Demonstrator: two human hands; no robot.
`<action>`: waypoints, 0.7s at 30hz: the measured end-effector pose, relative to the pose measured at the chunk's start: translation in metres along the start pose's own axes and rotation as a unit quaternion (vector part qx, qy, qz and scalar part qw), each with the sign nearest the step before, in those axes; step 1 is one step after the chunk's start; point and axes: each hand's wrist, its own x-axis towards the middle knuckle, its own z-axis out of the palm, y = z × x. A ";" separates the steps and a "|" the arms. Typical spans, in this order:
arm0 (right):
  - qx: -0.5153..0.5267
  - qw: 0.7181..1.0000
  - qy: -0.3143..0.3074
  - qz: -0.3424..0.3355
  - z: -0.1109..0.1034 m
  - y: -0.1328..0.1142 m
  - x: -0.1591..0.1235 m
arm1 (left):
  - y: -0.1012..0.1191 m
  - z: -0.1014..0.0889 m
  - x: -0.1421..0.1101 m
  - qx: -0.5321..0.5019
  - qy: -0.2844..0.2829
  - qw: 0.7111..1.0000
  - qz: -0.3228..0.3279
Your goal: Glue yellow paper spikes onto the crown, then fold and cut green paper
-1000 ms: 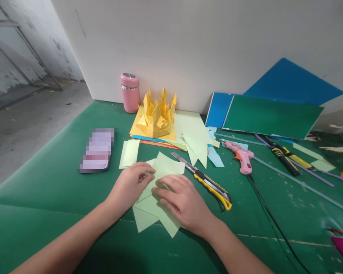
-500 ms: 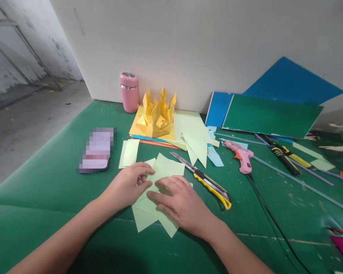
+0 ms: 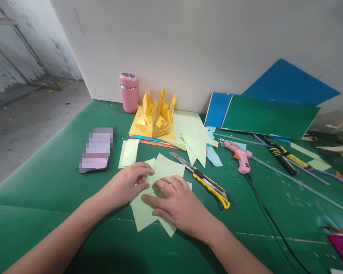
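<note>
Several pale green paper sheets (image 3: 168, 167) lie fanned over one another on the green tabletop in front of me. My left hand (image 3: 133, 180) rests at the sheets' left edge, fingers curved and thumb apart from them. Over the middle and right of the sheets lies my right hand (image 3: 171, 201), its fingers spread, with the index finger reaching left across the paper. Neither hand visibly grips a sheet, and the paper under the palms is hidden. Just right of the sheets is a yellow utility knife (image 3: 202, 180) with its blade out, pointing up and left.
Behind stands a yellow folded-paper crown (image 3: 157, 118) on stacked coloured paper, beside a pink flask (image 3: 129, 93). A phone (image 3: 97, 150) lies left. To the right are a pink glue gun (image 3: 240, 156) with a black cord, glue sticks, black-and-yellow pliers (image 3: 282, 158) and leaning boards (image 3: 268, 116).
My right hand has shifted slightly left over the paper, its index finger now nearer my left thumb. My left hand stays nearly in place.
</note>
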 end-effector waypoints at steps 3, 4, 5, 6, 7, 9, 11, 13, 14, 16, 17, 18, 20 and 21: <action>-0.009 1.000 -0.012 -0.001 0.001 -0.006 0.003 | -0.001 0.000 0.000 0.009 -0.001 1.000 0.007; -0.007 1.000 -0.014 0.001 0.001 -0.007 0.004 | -0.001 0.000 0.000 0.012 -0.004 1.000 0.007; -0.005 1.000 -0.013 0.003 0.002 -0.009 0.004 | -0.001 0.000 0.000 0.017 -0.009 1.000 0.006; -0.002 1.000 -0.010 0.004 0.002 -0.010 0.005 | 0.000 -0.001 0.000 0.022 -0.016 1.000 0.003; 0.001 1.000 -0.003 0.004 0.002 -0.010 0.005 | 0.000 -0.001 0.000 0.027 -0.023 0.999 0.000; 0.006 1.000 0.011 0.002 0.003 -0.011 0.005 | 0.001 -0.002 0.000 0.035 -0.034 0.999 -0.007; 0.011 1.000 0.024 0.004 0.002 -0.010 0.004 | 0.001 -0.001 0.000 0.041 -0.034 0.999 -0.007; 0.019 0.999 0.034 0.013 0.001 -0.010 0.003 | 0.000 -0.001 0.000 0.044 -0.034 0.998 -0.002; 0.023 0.999 0.039 0.018 0.000 -0.010 0.002 | -0.001 0.000 0.000 0.046 -0.034 0.998 0.001; 0.033 0.998 0.051 0.031 -0.002 -0.008 0.000 | -0.003 0.000 0.000 0.049 -0.035 0.998 0.006; 0.037 0.997 0.059 0.038 -0.003 -0.007 -0.001 | -0.003 0.000 0.000 0.051 -0.037 0.998 0.007; 0.040 0.996 0.068 0.045 -0.004 -0.005 -0.002 | -0.004 0.000 0.000 0.054 -0.037 0.998 0.009; 0.042 0.993 0.093 0.063 -0.006 -0.001 -0.004 | -0.004 0.000 0.001 0.056 -0.037 0.998 0.014; 0.042 0.991 0.104 0.074 -0.007 0.002 -0.006 | -0.004 0.000 0.001 0.056 -0.037 0.998 0.017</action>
